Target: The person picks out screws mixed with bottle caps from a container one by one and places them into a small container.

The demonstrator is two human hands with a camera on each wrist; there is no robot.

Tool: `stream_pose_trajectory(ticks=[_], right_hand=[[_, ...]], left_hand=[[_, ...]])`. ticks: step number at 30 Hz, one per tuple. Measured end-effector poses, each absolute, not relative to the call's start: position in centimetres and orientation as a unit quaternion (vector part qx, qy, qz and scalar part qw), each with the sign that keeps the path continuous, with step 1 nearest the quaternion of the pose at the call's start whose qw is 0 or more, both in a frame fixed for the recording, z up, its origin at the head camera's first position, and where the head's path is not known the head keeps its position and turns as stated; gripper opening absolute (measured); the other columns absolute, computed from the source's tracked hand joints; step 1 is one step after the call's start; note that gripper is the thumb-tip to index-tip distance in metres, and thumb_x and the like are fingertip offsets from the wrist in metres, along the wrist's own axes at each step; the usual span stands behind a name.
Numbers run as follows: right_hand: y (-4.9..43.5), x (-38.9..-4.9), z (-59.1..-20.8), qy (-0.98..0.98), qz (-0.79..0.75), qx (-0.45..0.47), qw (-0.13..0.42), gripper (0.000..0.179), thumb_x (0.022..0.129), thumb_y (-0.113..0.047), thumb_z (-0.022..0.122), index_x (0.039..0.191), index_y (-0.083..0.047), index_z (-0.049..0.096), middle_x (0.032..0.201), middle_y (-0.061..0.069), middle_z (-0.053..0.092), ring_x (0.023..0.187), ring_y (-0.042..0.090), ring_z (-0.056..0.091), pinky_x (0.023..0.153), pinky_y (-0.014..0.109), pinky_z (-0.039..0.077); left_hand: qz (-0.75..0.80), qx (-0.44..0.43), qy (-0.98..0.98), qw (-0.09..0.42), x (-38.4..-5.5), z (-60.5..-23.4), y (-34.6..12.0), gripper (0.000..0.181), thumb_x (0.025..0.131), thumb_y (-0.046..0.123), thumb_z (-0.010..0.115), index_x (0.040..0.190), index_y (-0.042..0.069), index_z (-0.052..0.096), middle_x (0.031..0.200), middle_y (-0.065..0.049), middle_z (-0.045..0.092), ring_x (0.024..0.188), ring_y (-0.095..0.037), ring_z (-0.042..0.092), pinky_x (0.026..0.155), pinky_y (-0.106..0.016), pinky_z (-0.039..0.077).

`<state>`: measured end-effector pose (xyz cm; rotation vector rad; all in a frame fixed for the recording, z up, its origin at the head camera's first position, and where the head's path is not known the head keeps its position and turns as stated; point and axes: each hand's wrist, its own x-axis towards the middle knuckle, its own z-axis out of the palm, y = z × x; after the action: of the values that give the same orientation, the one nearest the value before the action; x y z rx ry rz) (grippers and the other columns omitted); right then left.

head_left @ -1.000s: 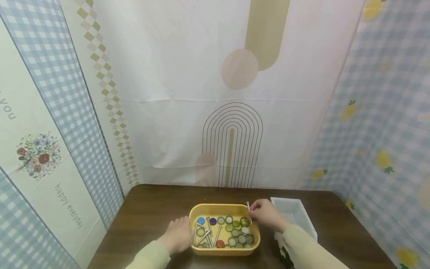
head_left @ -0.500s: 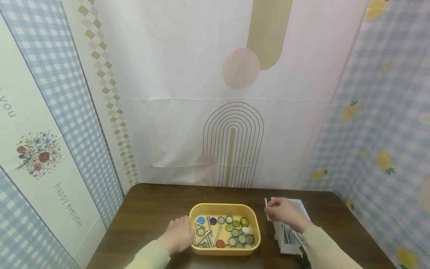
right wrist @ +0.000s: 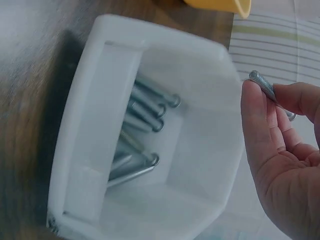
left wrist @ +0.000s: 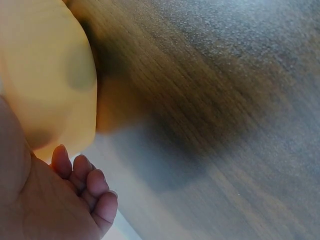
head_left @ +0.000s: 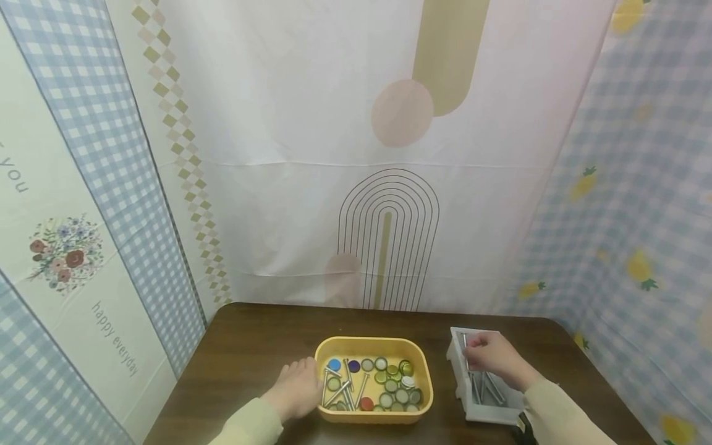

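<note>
My right hand [head_left: 495,355] pinches a silver bolt [right wrist: 262,84] between thumb and fingertips, over the white bin [head_left: 453,355]. In the right wrist view its threaded end sticks out past the fingertips, and several similar bolts [right wrist: 145,112] lie inside the bin. My left hand [head_left: 296,386] rests at the left side of a yellow basin [head_left: 372,418], its fingers loosely bent in the left wrist view. Several bolts [head_left: 362,388] lie in the left half of the basin. Bottle caps [head_left: 402,395] are gathered mostly in its right half, with a red cap [head_left: 366,403] near the front.
Both containers stand on a dark brown wooden table [head_left: 250,346], the white bin to the right of the yellow basin. A strip of table lies between them. A printed cloth [head_left: 278,235] hangs behind the table, with checked cloth on both sides.
My right hand has carried the bolt from over the yellow basin's right edge rightward to above the white bin. My left hand has stayed at the basin's left side.
</note>
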<state>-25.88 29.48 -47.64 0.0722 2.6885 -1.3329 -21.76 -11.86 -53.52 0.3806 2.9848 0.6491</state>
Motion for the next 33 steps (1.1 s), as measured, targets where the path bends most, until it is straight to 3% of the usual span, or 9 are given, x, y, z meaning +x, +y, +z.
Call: stream_pose_trajectory(ticks=[7, 33], right_hand=[[30.4, -25.4, -48.1, 0.897, -0.434, 0.050, 0.062, 0.016, 0.084, -0.004, 0.063, 0.095, 0.008, 0.060, 0.086, 0.013, 0.061, 0.072, 0.022, 0.064, 0.066, 0.036, 0.055], [30.5, -24.5, -51.0, 0.904, -0.416, 0.077, 0.070, 0.015, 0.077, 0.000, 0.069, 0.085, 0.006, 0.058, 0.080, 0.014, 0.057, 0.063, 0.021, 0.060, 0.058, 0.033, 0.054]], left_hand=[[0.212, 0.128, 0.968, 0.035, -21.6, -53.2, -11.9, 0.028, 0.090, 0.024, 0.051, 0.102, -0.001, 0.050, 0.083, -0.006, 0.045, 0.078, -0.024, 0.044, 0.076, -0.047, 0.036], [0.206, 0.126, 0.970, 0.026, -21.9, -53.8, -11.9, 0.028, 0.091, 0.026, 0.052, 0.102, 0.000, 0.049, 0.082, -0.005, 0.043, 0.078, -0.023, 0.042, 0.078, -0.047, 0.036]])
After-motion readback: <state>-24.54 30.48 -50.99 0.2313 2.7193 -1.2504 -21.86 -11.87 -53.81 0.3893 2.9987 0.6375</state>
